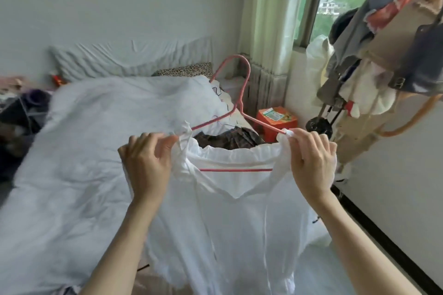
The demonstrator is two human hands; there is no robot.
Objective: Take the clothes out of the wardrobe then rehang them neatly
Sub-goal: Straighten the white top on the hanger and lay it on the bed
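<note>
White blouse (239, 218), thin, sheer, crinkled cloth with ruffled neckline, hangs on a pink wire hanger (236, 108) held up over the bed (72, 175), hook pointing up and away. Left hand (146, 165) fingers curled, pinching the left shoulder fabric at the hanger end; right hand (311, 163) fingers curled, pinching the right shoulder bunched over the other end. Beyond: rumpled white bedding, orange box (278, 122), striped curtain (271, 31), clothes (383, 55) hanging at right.

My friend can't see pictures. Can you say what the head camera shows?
Two hands hold a white top on a pink hanger: the left hand and right hand each pinch a shoulder. A bed with white bedding lies behind.
</note>
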